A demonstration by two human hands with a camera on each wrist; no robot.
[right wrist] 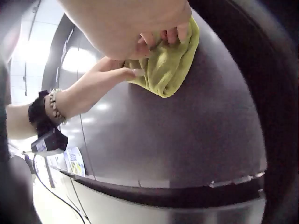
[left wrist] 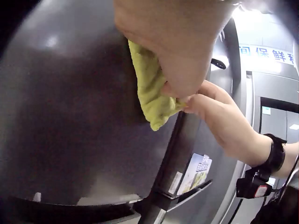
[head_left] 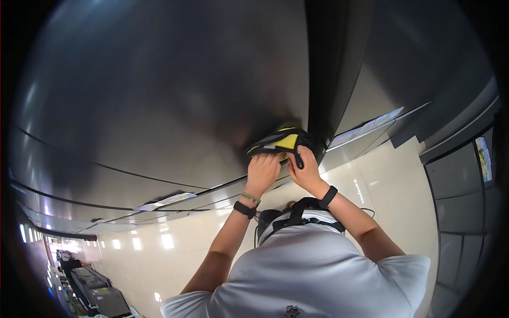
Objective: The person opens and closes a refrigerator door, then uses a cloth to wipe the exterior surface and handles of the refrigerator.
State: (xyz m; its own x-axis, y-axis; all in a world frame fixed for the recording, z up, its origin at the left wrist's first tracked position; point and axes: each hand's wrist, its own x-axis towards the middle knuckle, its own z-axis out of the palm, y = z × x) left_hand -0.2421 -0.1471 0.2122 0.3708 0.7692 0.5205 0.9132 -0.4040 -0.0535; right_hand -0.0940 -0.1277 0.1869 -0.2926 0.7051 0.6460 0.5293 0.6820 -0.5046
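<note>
Both arms reach up and forward, bent at the elbows, bare below short sleeves, with the forearms converging so the two hands meet side by side. The left hand (head_left: pixel 262 170) has its fingers curled, knuckles facing back toward the wrist, which wears a dark strap and a beaded bracelet. The right hand (head_left: pixel 303 170) sits just beside it, touching it at the fingertips, fingers likewise curled; its wrist carries a dark strap.

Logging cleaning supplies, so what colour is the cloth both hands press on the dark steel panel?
Yellow-green cloth, clearest in the right wrist view.
</note>
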